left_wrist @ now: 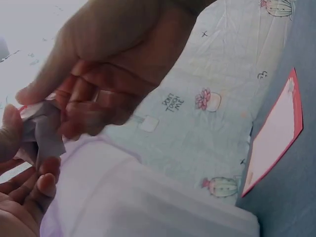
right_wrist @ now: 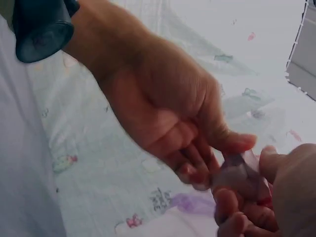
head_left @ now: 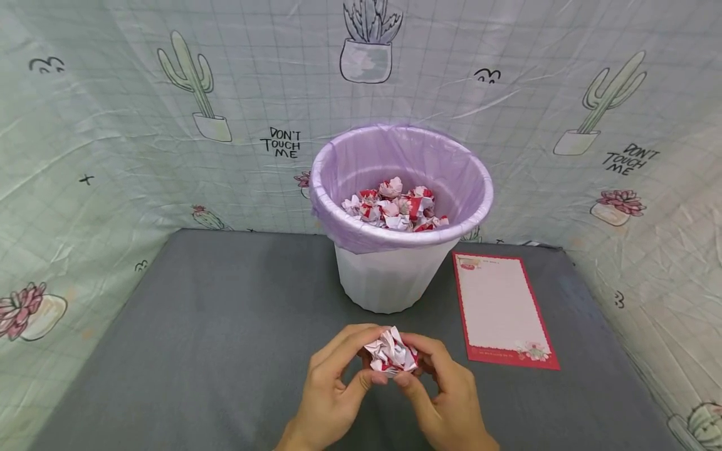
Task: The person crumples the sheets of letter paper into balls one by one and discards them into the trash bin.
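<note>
Both hands hold a crumpled ball of white and red paper (head_left: 392, 352) in front of the bin. The left hand (head_left: 335, 382) grips its left side with curled fingers and thumb. Against its right side curl the fingers and thumb of the right hand (head_left: 445, 391). The left wrist view shows the left hand (left_wrist: 118, 49) and the crumpled paper (left_wrist: 44, 131); part of the paper is hidden by fingers. From the right wrist, the right hand (right_wrist: 163, 98) pinches the paper (right_wrist: 242, 177) with the other hand opposite.
A white bin (head_left: 389, 279) with a purple liner (head_left: 389, 147) stands behind the hands, holding several crumpled paper balls (head_left: 395, 207). To its right a flat red-bordered sheet (head_left: 502, 307) lies on the grey table (head_left: 225, 332). Patterned cloth (head_left: 254, 81) surrounds the table.
</note>
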### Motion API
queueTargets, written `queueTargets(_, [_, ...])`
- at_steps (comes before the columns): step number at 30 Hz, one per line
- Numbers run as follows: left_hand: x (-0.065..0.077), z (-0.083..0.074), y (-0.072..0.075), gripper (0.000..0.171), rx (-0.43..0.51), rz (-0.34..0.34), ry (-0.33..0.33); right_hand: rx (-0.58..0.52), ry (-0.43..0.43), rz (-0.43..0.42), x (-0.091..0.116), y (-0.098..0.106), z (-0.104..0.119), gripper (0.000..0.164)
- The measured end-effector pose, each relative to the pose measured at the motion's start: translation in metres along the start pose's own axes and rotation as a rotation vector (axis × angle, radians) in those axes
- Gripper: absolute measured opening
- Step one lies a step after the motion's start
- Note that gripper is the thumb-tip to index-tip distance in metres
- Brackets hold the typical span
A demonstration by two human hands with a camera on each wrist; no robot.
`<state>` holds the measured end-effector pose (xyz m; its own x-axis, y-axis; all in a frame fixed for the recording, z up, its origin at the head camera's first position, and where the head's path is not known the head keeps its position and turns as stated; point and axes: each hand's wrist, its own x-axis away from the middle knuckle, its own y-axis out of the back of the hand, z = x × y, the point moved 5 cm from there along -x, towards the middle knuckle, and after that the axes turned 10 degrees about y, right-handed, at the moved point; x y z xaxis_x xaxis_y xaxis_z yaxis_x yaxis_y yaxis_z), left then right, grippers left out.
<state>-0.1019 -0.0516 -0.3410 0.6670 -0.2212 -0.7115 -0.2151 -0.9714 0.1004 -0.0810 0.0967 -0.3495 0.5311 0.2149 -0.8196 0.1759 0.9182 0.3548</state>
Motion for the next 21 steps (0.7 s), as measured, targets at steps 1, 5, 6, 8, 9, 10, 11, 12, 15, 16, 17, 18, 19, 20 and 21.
queueTargets(1, [-0.001, -0.001, 0.000, 0.040, 0.008, 0.002, -0.003, -0.035, 0.017, -0.011, 0.000, -0.001, 0.001, 0.040])
queueTargets(5, [-0.001, -0.005, -0.004, 0.037, 0.043, 0.020, -0.008, -0.157, 0.138, -0.087, -0.002, -0.002, 0.006, 0.034])
queueTargets(6, [-0.001, -0.006, -0.006, 0.036, 0.054, 0.026, -0.008, -0.181, 0.163, -0.102, -0.003, -0.003, 0.008, 0.034])
queueTargets(8, [-0.001, -0.007, -0.009, 0.035, 0.071, 0.030, -0.002, -0.206, 0.205, -0.128, -0.006, -0.002, 0.011, 0.035])
queueTargets(9, [0.000, -0.007, -0.010, 0.034, 0.076, 0.029, -0.003, -0.219, 0.211, -0.132, -0.007, -0.002, 0.013, 0.036])
queueTargets(10, [0.000, -0.007, -0.011, 0.034, 0.080, 0.028, -0.005, -0.226, 0.215, -0.132, -0.009, -0.002, 0.014, 0.036])
queueTargets(11, [0.001, -0.007, -0.011, 0.033, 0.091, 0.027, 0.001, -0.233, 0.221, -0.135, -0.011, -0.001, 0.016, 0.036])
queueTargets(12, [0.002, -0.006, -0.011, 0.033, 0.106, 0.024, 0.009, -0.241, 0.232, -0.138, -0.013, -0.001, 0.018, 0.036])
queueTargets(15, [0.004, -0.001, -0.012, 0.031, 0.168, 0.012, 0.040, -0.263, 0.299, -0.146, -0.020, 0.000, 0.021, 0.029])
queueTargets(16, [0.006, 0.001, -0.012, 0.030, 0.196, 0.009, 0.061, -0.260, 0.330, -0.152, -0.022, 0.000, 0.021, 0.027])
queueTargets(17, [0.007, 0.003, -0.011, 0.029, 0.224, 0.006, 0.089, -0.254, 0.364, -0.160, -0.024, -0.001, 0.022, 0.026])
queueTargets(18, [0.008, 0.005, -0.011, 0.028, 0.254, 0.005, 0.120, -0.241, 0.396, -0.168, -0.026, -0.001, 0.022, 0.025])
queueTargets(19, [0.009, 0.007, -0.010, 0.027, 0.282, 0.005, 0.151, -0.229, 0.425, -0.173, -0.027, -0.002, 0.023, 0.025])
queueTargets(20, [0.010, 0.009, -0.009, 0.027, 0.315, 0.012, 0.190, -0.205, 0.446, -0.173, -0.028, -0.003, 0.023, 0.025])
queueTargets(21, [0.010, 0.012, -0.009, 0.026, 0.369, 0.027, 0.237, -0.153, 0.457, -0.169, -0.028, -0.004, 0.023, 0.027])
